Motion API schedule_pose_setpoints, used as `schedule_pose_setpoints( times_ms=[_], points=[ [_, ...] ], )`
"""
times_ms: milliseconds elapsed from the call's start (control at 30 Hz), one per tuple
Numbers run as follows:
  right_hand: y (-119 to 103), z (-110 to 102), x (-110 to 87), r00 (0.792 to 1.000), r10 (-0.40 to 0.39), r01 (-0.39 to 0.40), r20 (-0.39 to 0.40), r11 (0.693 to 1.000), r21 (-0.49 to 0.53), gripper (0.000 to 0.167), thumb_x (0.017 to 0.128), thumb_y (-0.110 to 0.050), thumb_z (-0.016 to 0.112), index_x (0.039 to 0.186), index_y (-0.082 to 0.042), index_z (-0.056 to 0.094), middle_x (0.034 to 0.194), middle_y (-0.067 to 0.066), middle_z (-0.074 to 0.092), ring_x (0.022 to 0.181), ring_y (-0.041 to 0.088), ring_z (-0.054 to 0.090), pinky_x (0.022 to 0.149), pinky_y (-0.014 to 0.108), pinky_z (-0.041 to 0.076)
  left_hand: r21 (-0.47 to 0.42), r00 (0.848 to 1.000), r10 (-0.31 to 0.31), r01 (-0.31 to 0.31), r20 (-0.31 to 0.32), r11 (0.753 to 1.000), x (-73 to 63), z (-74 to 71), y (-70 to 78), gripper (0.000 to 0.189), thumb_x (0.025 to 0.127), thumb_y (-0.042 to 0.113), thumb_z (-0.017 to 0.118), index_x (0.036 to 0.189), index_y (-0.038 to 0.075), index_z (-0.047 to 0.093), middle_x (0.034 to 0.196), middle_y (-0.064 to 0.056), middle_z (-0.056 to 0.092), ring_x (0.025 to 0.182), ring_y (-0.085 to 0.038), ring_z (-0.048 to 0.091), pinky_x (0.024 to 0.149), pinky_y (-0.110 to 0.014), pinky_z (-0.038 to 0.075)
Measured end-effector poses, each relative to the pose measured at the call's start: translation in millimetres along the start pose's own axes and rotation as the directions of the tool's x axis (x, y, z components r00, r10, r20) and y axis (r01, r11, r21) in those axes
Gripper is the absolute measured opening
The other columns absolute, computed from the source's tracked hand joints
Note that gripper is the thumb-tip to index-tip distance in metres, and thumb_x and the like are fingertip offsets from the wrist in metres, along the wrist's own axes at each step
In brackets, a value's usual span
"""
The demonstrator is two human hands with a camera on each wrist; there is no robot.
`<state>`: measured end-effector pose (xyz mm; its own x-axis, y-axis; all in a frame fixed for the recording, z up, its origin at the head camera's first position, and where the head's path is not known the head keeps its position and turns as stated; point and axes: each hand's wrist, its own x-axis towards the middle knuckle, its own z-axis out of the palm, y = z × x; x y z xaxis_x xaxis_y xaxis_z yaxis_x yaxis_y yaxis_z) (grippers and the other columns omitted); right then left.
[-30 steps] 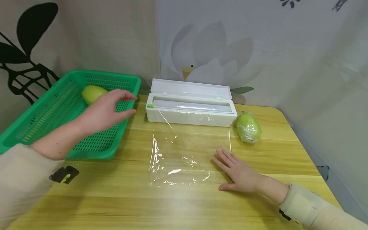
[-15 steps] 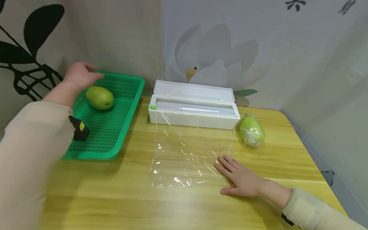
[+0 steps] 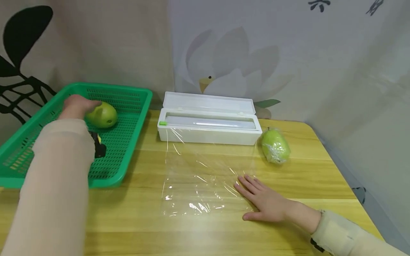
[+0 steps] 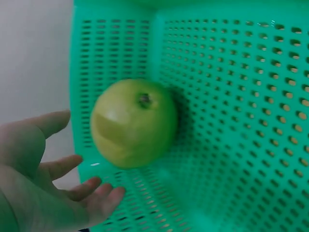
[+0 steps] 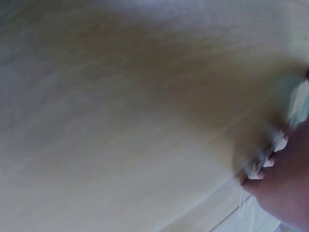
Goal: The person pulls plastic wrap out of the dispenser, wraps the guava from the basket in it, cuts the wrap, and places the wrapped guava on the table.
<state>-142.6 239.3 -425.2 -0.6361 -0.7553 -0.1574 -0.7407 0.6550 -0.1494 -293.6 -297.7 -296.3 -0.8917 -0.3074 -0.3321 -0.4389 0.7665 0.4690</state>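
In the green plastic basket (image 3: 134, 142) lies a yellow-green pear (image 4: 133, 125), its dark blossom end showing. My left hand (image 3: 77, 105) reaches over the basket's side beside this fruit. From the left wrist view, its fingers (image 4: 67, 166) are spread and apart from the pear's skin. A clear sheet of cling film (image 3: 205, 177) runs out over the table from a white dispenser box (image 3: 209, 135) with its lid raised. My right hand (image 3: 267, 201) rests on the film's right edge, fingers spread; the right wrist view (image 5: 285, 174) is blurred.
A second pear (image 3: 275, 146), wrapped in film, stands right of the dispenser. A small green slider (image 3: 163, 123) sits at the box's left end. Behind the wooden table (image 3: 205, 238) hangs a printed cloth (image 3: 224, 60).
My left hand has moved from the basket's right side to beyond the pear, then lowered beside it. My right hand has stayed on the film. The view has shifted slightly.
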Motion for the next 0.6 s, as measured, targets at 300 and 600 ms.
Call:
schedule_pose_setpoints(
  times_ms=[300,600],
  points=[
    [-5,0,2.4,1.0,-0.026,0.025,-0.01,1.0,-0.013,0.084,0.088,-0.062,0.043,0.15,-0.011,0.018,0.156,0.018,0.012,0.142,0.039,0.016,0.111,0.017,-0.021,-0.045,0.997,-0.037,0.04,0.063,0.998,2.8,12.3,-10.8,0.096,0.092,0.052,0.029,0.136,-0.019,-0.018,0.139,-0.049,-0.012,0.132,-0.06,0.003,0.111,-0.062,0.017],
    [-8,2,1.6,0.998,-0.052,0.05,-0.045,0.997,-0.055,0.084,0.088,-0.063,0.043,0.149,-0.01,0.021,0.155,0.02,0.016,0.141,0.041,0.018,0.112,0.019,-0.02,-0.159,0.995,-0.01,0.025,0.095,0.987,7.2,17.2,-30.1,0.099,0.091,0.047,0.036,0.135,-0.013,-0.029,0.135,-0.049,0.007,0.121,-0.056,0.026,0.092,-0.054,0.042]
  ],
)
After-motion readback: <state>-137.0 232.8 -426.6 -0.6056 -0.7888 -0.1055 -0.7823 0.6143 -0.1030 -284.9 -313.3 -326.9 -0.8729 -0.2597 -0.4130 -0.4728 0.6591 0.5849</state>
